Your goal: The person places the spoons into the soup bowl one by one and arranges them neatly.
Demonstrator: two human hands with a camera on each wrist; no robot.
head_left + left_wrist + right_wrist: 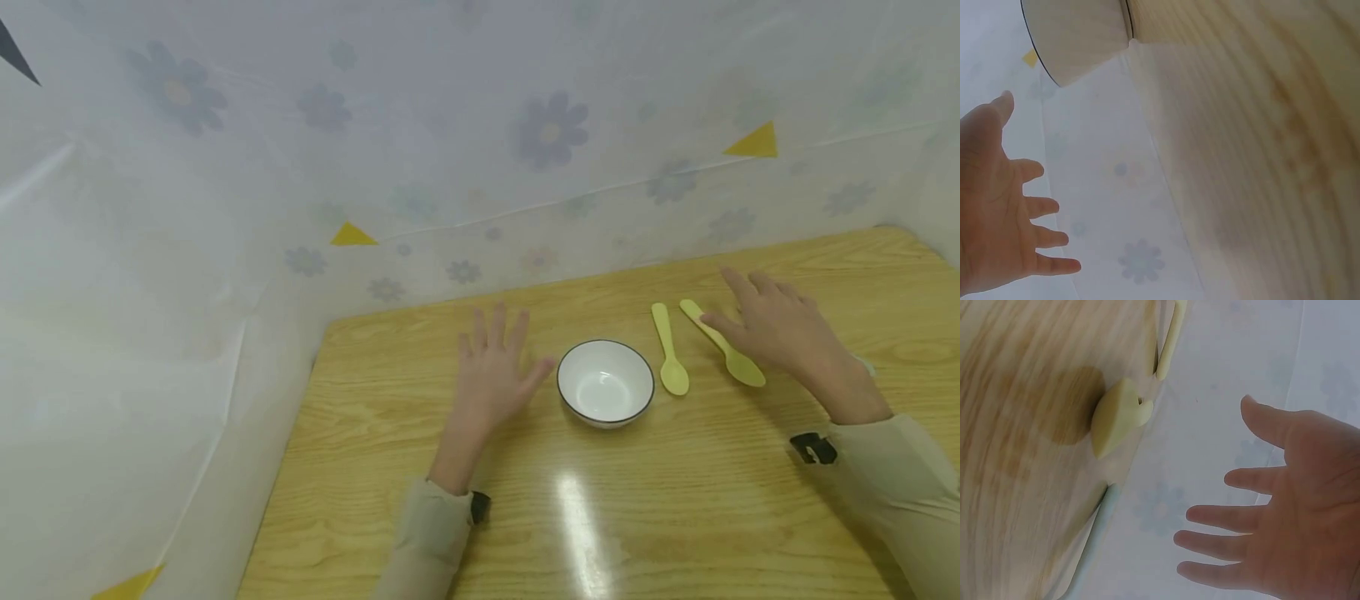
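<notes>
A white bowl (605, 382) with a dark rim stands empty on the wooden table (675, 517). Two yellow plastic spoons lie to its right: one (669, 350) close to the bowl, the other (726, 346) farther right. My left hand (497, 367) hovers flat just left of the bowl, fingers spread, holding nothing. My right hand (761, 321) is spread over the farther spoon, thumb by its handle, gripping nothing. The left wrist view shows the open left hand (1004, 206) and the bowl's side (1075, 34). The right wrist view shows the open right hand (1279, 506) apart from a spoon (1119, 415).
A pale flower-printed plastic sheet (450, 167) rises behind and left of the table, meeting its far edge. The table's left edge (288, 467) drops off beside my left sleeve. Bare wood with a light glare lies in front of the bowl.
</notes>
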